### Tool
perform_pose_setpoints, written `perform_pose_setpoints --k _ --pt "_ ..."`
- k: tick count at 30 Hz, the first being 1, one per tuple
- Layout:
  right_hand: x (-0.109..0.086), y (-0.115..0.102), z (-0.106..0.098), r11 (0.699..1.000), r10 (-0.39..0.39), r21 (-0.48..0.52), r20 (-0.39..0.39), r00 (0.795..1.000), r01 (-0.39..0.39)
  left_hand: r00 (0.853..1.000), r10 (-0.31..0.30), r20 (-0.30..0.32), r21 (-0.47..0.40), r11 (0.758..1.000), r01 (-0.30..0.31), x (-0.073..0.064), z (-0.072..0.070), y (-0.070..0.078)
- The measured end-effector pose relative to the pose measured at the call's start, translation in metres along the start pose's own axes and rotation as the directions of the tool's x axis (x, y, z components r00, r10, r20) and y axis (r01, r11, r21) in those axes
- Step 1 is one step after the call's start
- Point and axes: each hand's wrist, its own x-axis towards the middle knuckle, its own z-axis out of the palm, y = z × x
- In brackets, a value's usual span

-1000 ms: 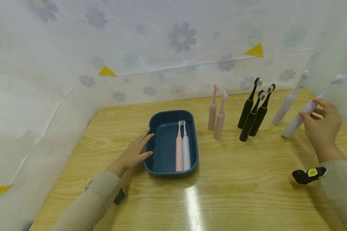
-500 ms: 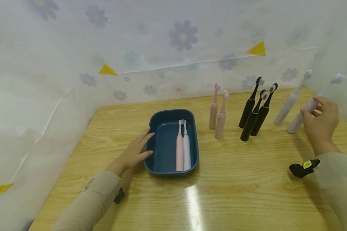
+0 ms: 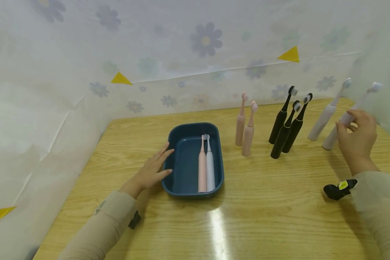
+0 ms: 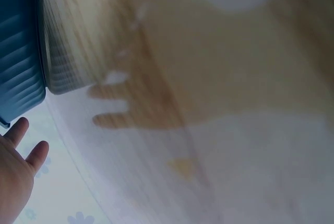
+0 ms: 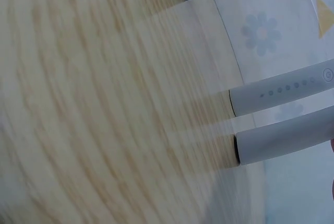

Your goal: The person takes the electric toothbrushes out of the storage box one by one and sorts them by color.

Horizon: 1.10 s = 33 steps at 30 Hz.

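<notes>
My right hand (image 3: 359, 142) pinches a white electric toothbrush (image 3: 330, 140) by its handle, thumb on one side and fingers on the other. The brush is upright, its base (image 5: 248, 149) at or just above the table. Close on its left stands another white electric toothbrush (image 3: 321, 122). My left hand (image 3: 149, 172), fingers extended and spread, touches the left rim of a dark blue tray (image 3: 183, 173). A pink toothbrush (image 3: 202, 171) and a white one (image 3: 210, 171) lie side by side along the tray's right half. The left wrist view shows the tray's ribbed outer wall (image 4: 18, 51).
Several black electric toothbrushes (image 3: 281, 139) stand upright left of the white pair. Between them and the tray are two upright pink ones (image 3: 247, 141). Flowered white sheeting (image 3: 182, 47) closes off the back and sides of the wooden table (image 3: 263, 202).
The right hand and its white toothbrush have shifted slightly back, nearer the other standing white one, and the brush head has swung left. The left hand and tray have stayed put.
</notes>
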Motion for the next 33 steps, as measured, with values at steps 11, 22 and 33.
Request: perform_pose_setpoints --k 11,22,33 --pt "-0.003 0.005 -0.002 0.999 -0.028 -0.019 -0.011 1.0 0.028 1.0 0.004 0.0 0.006 1.0 -0.004 -0.001 0.002 -0.001" --pt "-0.006 0.0 -0.003 0.999 -0.045 -0.024 -0.026 0.999 0.045 1.0 0.021 -0.006 0.003 1.0 -0.021 0.001 -0.001 0.002" --pt "-0.013 -0.008 -0.012 0.998 -0.06 -0.003 -0.03 0.998 0.06 1.0 0.017 -0.007 0.007 1.0 -0.017 0.0 0.0 0.002"
